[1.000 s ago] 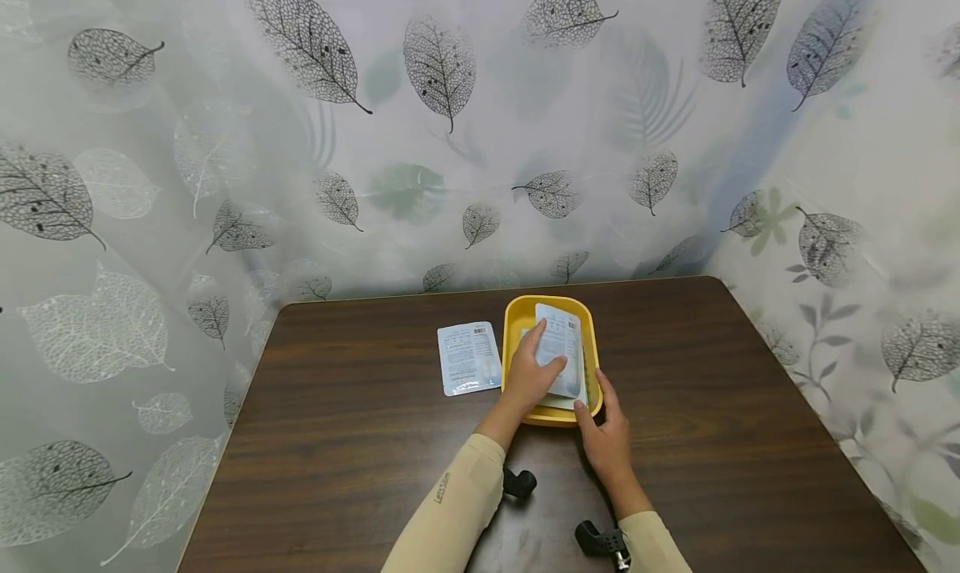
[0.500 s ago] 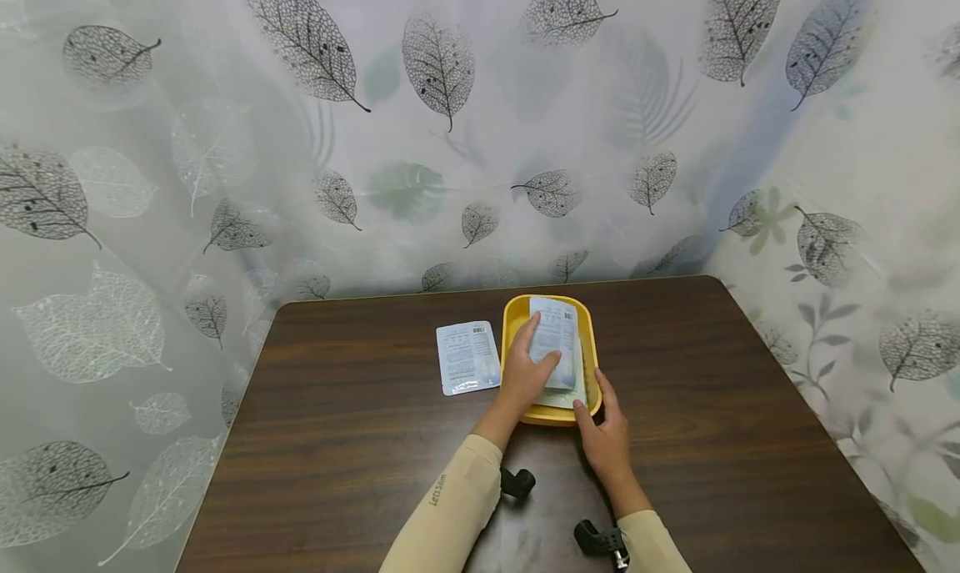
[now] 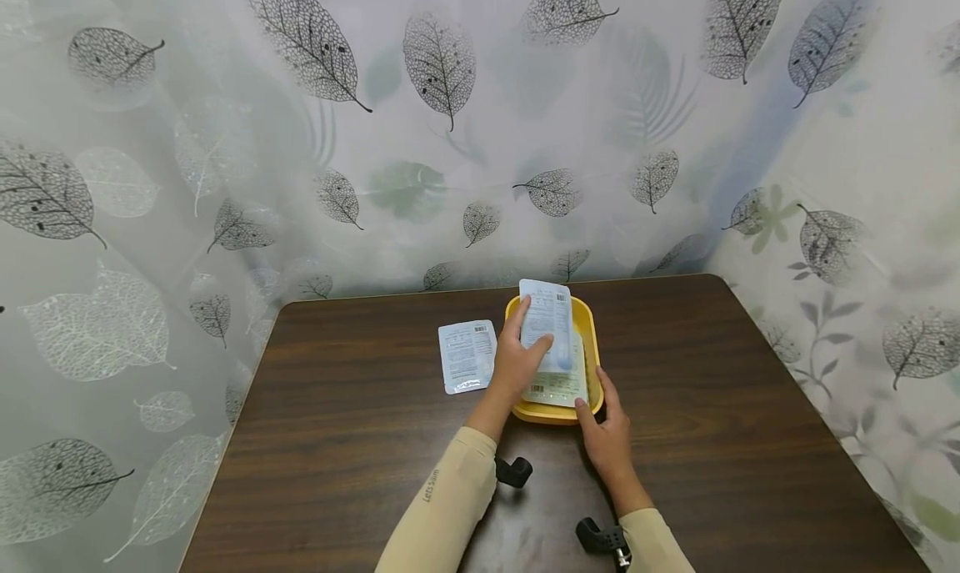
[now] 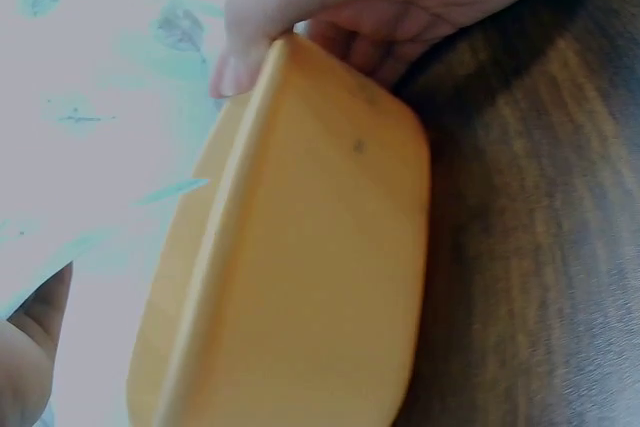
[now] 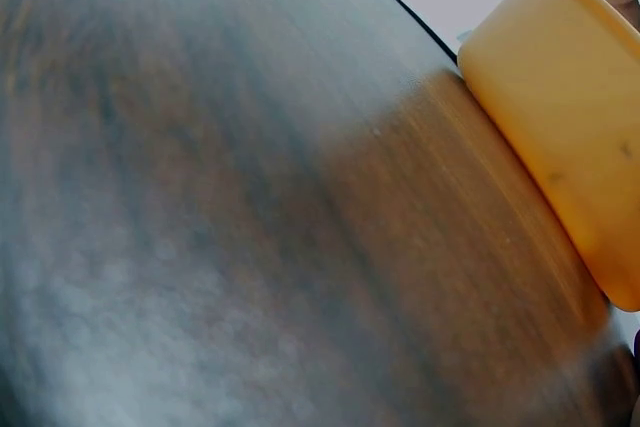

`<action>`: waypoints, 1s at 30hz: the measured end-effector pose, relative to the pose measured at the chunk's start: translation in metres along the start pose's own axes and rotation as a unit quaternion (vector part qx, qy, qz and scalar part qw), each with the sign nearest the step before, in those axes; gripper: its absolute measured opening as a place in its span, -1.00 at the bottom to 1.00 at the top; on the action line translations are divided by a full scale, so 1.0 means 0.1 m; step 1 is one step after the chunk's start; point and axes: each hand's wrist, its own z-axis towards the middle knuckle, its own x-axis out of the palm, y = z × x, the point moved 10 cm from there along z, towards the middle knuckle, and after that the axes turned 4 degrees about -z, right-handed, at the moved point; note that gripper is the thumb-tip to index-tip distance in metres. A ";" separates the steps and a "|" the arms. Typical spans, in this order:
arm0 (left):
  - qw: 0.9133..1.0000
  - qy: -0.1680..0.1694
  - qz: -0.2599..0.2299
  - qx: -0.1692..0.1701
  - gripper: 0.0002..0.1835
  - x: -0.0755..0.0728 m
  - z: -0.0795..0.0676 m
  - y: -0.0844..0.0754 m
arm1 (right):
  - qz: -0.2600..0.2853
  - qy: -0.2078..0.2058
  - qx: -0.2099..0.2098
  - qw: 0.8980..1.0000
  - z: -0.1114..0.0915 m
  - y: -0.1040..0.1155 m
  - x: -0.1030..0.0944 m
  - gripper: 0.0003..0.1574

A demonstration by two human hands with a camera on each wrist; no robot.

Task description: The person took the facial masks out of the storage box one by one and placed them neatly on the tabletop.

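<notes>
In the head view my left hand (image 3: 516, 363) holds a flat pale blue printed packet (image 3: 546, 314), thumb on its face and fingers along its left edge. The packet is above a yellow plastic tray (image 3: 551, 415), its top end past the far rim. Below it a pale green packet (image 3: 561, 388) lies in the tray, partly covered. My right hand (image 3: 609, 439) grips the tray's near right corner; the left wrist view shows that thumb (image 4: 240, 59) over the rim and the fingers outside.
Another pale blue packet (image 3: 467, 358) lies on the dark wooden table (image 3: 345, 406), left of the tray. Black wrist cameras (image 3: 514, 473) sit at both cuffs. A leaf-patterned curtain (image 3: 480, 139) stands behind the table and along its sides.
My left hand has moved the pale blue packet away from me and slightly left, raising it and uncovering more of the green packet. The right hand and tray have hardly moved.
</notes>
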 end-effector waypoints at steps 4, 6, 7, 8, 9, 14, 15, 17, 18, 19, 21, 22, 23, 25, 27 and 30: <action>1.000 -0.008 -0.005 0.008 -0.21 -0.07 0.02 -0.08 | 0.003 0.000 -0.001 1.000 0.01 0.00 -0.01 -0.19; 1.000 -0.013 -0.007 0.011 -0.22 -0.11 0.03 -0.12 | 0.002 0.002 0.000 1.000 0.01 0.01 -0.01 -0.19; 1.000 -0.013 -0.011 0.013 -0.22 -0.12 0.03 -0.15 | 0.003 0.003 0.000 1.000 0.00 0.01 -0.01 -0.19; 1.000 -0.014 -0.015 0.014 -0.22 -0.13 0.03 -0.17 | 0.003 0.004 0.000 1.000 0.00 0.01 -0.01 -0.19; 1.000 -0.015 -0.019 0.016 -0.22 -0.15 0.04 -0.19 | 0.002 0.005 0.001 1.000 0.00 0.01 -0.01 -0.18; 0.998 -0.015 -0.058 0.022 -0.20 -0.23 0.06 -0.29 | 0.000 0.005 0.005 1.000 0.00 -0.01 0.00 -0.17; 0.997 -0.017 -0.064 0.025 -0.21 -0.25 0.06 -0.31 | -0.001 0.005 0.005 1.000 0.00 -0.02 0.00 -0.17; 0.997 -0.022 -0.076 0.026 -0.21 -0.31 0.07 -0.32 | 0.000 0.005 0.006 1.000 0.00 -0.02 0.00 -0.17; 0.996 -0.025 -0.083 0.028 -0.21 -0.35 0.08 -0.34 | -0.001 0.005 0.005 1.000 0.00 -0.02 0.00 -0.17; 0.995 -0.028 -0.089 0.029 -0.21 -0.38 0.08 -0.35 | 0.000 0.005 0.005 1.000 0.00 -0.02 0.00 -0.17; 0.994 -0.033 -0.101 0.031 -0.22 -0.45 0.10 -0.37 | 0.003 0.006 0.004 1.000 0.00 -0.01 0.00 -0.17; 0.993 -0.036 -0.108 0.031 -0.21 -0.48 0.10 -0.38 | 0.004 0.007 0.004 1.000 0.00 -0.01 0.00 -0.17; 0.992 -0.039 -0.116 0.032 -0.21 -0.52 0.11 -0.39 | 0.003 0.007 0.003 1.000 0.00 -0.01 0.00 -0.17; 0.990 -0.048 -0.125 0.030 -0.22 -0.59 0.12 -0.41 | 0.004 0.008 0.005 1.000 0.00 0.00 0.00 -0.18; 0.989 -0.060 -0.131 0.030 -0.22 -0.67 0.13 -0.41 | 0.004 0.008 0.005 1.000 0.00 0.00 0.00 -0.18; 0.987 -0.077 -0.135 0.031 -0.23 -0.80 0.14 -0.40 | 0.006 0.009 0.005 1.000 0.00 0.01 0.00 -0.18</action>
